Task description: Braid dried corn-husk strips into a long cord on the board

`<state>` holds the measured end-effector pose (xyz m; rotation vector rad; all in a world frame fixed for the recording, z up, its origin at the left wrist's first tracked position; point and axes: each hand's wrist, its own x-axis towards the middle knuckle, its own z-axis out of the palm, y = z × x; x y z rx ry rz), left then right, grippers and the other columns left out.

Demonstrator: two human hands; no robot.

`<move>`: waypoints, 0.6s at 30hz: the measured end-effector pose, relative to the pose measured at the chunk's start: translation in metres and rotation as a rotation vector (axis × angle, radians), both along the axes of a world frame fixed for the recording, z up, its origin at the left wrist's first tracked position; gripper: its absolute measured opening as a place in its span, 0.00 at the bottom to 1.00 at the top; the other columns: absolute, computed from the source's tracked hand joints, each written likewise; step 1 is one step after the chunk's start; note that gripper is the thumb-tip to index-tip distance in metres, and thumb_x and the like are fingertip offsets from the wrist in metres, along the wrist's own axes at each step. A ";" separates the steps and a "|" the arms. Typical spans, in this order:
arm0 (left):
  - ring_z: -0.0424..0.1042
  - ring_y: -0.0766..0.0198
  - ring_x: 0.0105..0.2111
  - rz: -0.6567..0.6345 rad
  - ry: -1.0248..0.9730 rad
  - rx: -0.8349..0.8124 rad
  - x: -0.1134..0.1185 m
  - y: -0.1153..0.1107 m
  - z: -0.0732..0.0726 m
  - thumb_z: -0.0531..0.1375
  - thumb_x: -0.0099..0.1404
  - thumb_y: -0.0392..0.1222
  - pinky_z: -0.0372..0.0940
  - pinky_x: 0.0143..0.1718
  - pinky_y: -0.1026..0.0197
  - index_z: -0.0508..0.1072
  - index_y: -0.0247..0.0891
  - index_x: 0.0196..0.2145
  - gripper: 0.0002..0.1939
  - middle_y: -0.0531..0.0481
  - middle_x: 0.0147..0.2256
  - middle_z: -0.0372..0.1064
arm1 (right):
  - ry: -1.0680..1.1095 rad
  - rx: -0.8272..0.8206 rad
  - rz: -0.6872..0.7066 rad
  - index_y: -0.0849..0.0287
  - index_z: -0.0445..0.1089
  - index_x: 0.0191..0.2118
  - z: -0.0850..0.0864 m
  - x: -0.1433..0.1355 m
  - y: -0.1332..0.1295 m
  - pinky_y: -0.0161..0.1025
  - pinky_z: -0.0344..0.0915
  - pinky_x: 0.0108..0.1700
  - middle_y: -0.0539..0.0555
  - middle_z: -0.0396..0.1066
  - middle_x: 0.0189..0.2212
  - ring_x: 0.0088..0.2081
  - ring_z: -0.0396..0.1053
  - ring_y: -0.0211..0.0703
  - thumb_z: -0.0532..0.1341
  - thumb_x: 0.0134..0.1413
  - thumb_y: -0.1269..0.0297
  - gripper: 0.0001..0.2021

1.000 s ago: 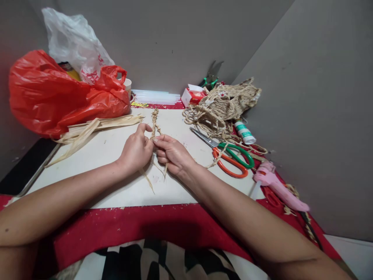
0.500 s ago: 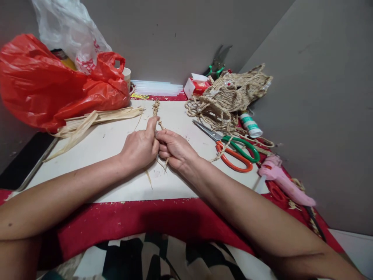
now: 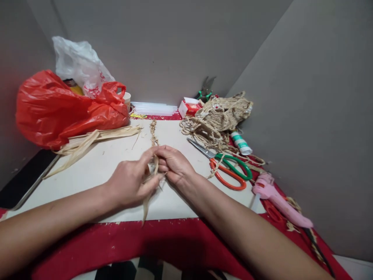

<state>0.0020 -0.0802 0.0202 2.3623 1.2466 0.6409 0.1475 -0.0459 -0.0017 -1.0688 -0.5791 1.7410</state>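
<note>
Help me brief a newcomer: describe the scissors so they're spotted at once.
Find the white board on the red cloth. At its right, in front of the heaped cord, lie the scissors. One green and one orange handle set them apart from the pink glue gun.

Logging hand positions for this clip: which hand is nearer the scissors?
Right. The right hand is left of the scissors, apart from them; the left hand is farther left.

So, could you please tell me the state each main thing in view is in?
Braided cord: loose strands at near end
Right hand: pinching the cord
Left hand: curled, grip unclear
Scissors: blades closed
Pruning shears: blades open
Phone: screen dark
Glue gun: on its side
Rope bundle: heaped in loops
Red bag: bulging
</note>
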 end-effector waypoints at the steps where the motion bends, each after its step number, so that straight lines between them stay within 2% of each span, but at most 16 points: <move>1: 0.68 0.65 0.25 0.066 -0.101 -0.008 -0.004 0.007 0.002 0.54 0.61 0.48 0.61 0.31 0.62 0.57 0.36 0.57 0.28 0.51 0.28 0.70 | 0.018 0.005 0.014 0.62 0.60 0.24 0.001 0.002 0.001 0.25 0.36 0.13 0.46 0.64 0.16 0.13 0.42 0.22 0.62 0.40 0.74 0.07; 3: 0.69 0.64 0.31 0.208 -0.295 -0.077 -0.010 0.025 0.002 0.55 0.60 0.48 0.61 0.34 0.62 0.64 0.35 0.50 0.22 0.48 0.32 0.70 | 0.035 0.000 0.039 0.62 0.60 0.25 0.001 0.003 0.002 0.25 0.35 0.13 0.48 0.67 0.18 0.13 0.42 0.22 0.63 0.38 0.74 0.09; 4: 0.69 0.63 0.34 0.235 -0.378 -0.175 -0.011 0.034 0.001 0.56 0.59 0.47 0.61 0.35 0.62 0.66 0.34 0.47 0.21 0.47 0.34 0.70 | 0.035 -0.007 0.053 0.62 0.60 0.25 0.001 0.004 0.003 0.25 0.35 0.13 0.48 0.68 0.18 0.13 0.42 0.22 0.63 0.37 0.74 0.09; 6: 0.68 0.65 0.30 0.181 -0.518 -0.533 -0.009 0.051 -0.004 0.58 0.55 0.44 0.60 0.33 0.63 0.68 0.33 0.41 0.17 0.47 0.31 0.69 | 0.029 -0.019 0.089 0.62 0.61 0.26 -0.001 0.004 0.004 0.25 0.34 0.13 0.48 0.67 0.17 0.12 0.43 0.22 0.64 0.37 0.74 0.10; 8: 0.66 0.68 0.26 0.032 -0.660 -0.875 -0.005 0.060 -0.009 0.58 0.53 0.42 0.59 0.30 0.64 0.69 0.31 0.33 0.11 0.48 0.28 0.67 | 0.020 -0.011 0.134 0.62 0.62 0.26 -0.003 0.006 0.006 0.25 0.35 0.13 0.48 0.67 0.16 0.12 0.43 0.22 0.65 0.36 0.72 0.10; 10: 0.60 0.71 0.19 -0.068 -0.722 -1.045 0.000 0.064 -0.013 0.58 0.53 0.42 0.55 0.23 0.65 0.66 0.33 0.28 0.09 0.51 0.23 0.63 | -0.002 0.022 0.171 0.62 0.63 0.26 -0.005 0.008 0.008 0.26 0.35 0.13 0.48 0.66 0.16 0.12 0.44 0.23 0.66 0.36 0.69 0.11; 12: 0.50 0.74 0.15 -0.066 -0.674 -1.033 0.003 0.064 -0.015 0.56 0.55 0.44 0.46 0.18 0.66 0.65 0.35 0.25 0.09 0.57 0.18 0.55 | -0.052 0.042 0.173 0.62 0.63 0.25 -0.004 0.010 0.009 0.26 0.34 0.14 0.46 0.64 0.14 0.12 0.42 0.23 0.67 0.34 0.67 0.12; 14: 0.45 0.74 0.15 -0.026 -0.562 -0.878 0.003 0.063 -0.017 0.54 0.56 0.45 0.42 0.18 0.66 0.64 0.36 0.24 0.10 0.59 0.16 0.51 | -0.137 0.055 0.147 0.62 0.62 0.25 -0.002 0.010 0.008 0.26 0.34 0.14 0.45 0.64 0.13 0.12 0.41 0.22 0.68 0.33 0.65 0.14; 16: 0.49 0.72 0.17 -0.017 -0.441 -0.659 0.002 0.063 -0.019 0.53 0.56 0.45 0.46 0.20 0.66 0.64 0.35 0.22 0.11 0.58 0.16 0.53 | -0.233 0.089 0.105 0.62 0.63 0.26 0.001 0.009 0.006 0.26 0.39 0.14 0.47 0.68 0.15 0.12 0.46 0.23 0.69 0.31 0.64 0.15; 18: 0.54 0.70 0.20 -0.023 -0.344 -0.505 0.001 0.063 -0.021 0.52 0.56 0.44 0.49 0.24 0.65 0.66 0.35 0.21 0.12 0.56 0.18 0.57 | -0.306 0.159 0.069 0.62 0.63 0.27 0.002 0.007 0.003 0.27 0.49 0.17 0.49 0.70 0.17 0.14 0.56 0.28 0.69 0.31 0.64 0.16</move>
